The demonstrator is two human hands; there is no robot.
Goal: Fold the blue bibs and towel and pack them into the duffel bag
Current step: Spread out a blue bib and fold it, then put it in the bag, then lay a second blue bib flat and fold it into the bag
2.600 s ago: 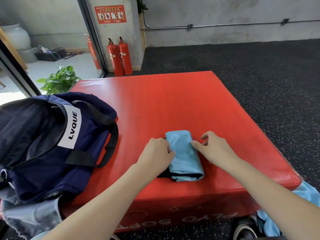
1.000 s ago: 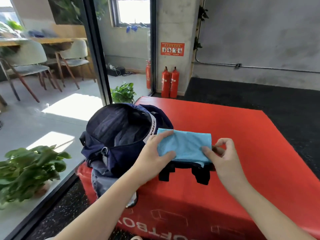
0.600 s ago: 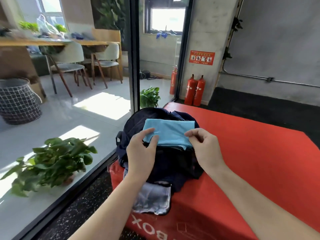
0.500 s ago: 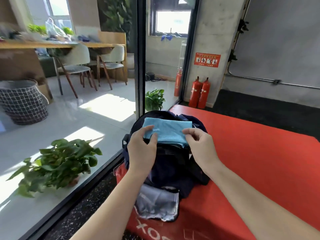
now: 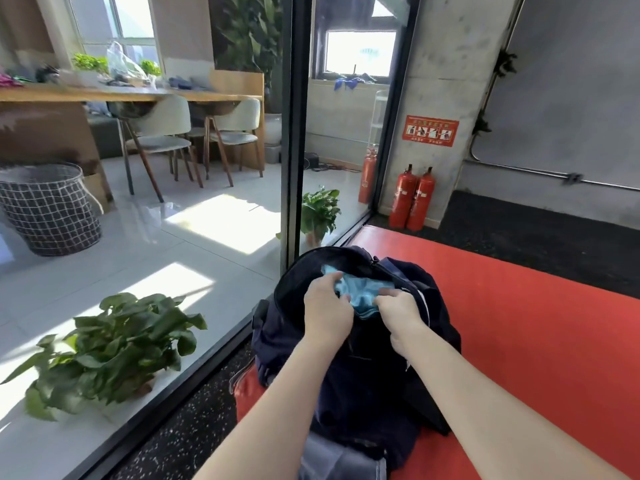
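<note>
One view, from the head, looks down over a red padded box that stands on dark speckled flooring beside a floor-to-ceiling glass wall. Two red fire extinguishers stand against a concrete pillar at the far end of the box, under a red instruction sign. Beyond the glass lie a pale tiled floor with patches of sunlight, a leafy potted plant close to the pane, a checked fabric basket, and pale chairs drawn up to a wooden table. A navy duffel bag sits on the near left corner of the box, its mouth open toward the camera. Inside that opening lies the folded light blue cloth, partly sunk below the dark rim; whether it is a bib or the towel cannot be told. Both bare forearms reach forward from the bottom edge. The left hand curls its fingers round the cloth's left end, and the right hand grips the right end with bent fingers, knuckles up, both hands within the bag's mouth.
</note>
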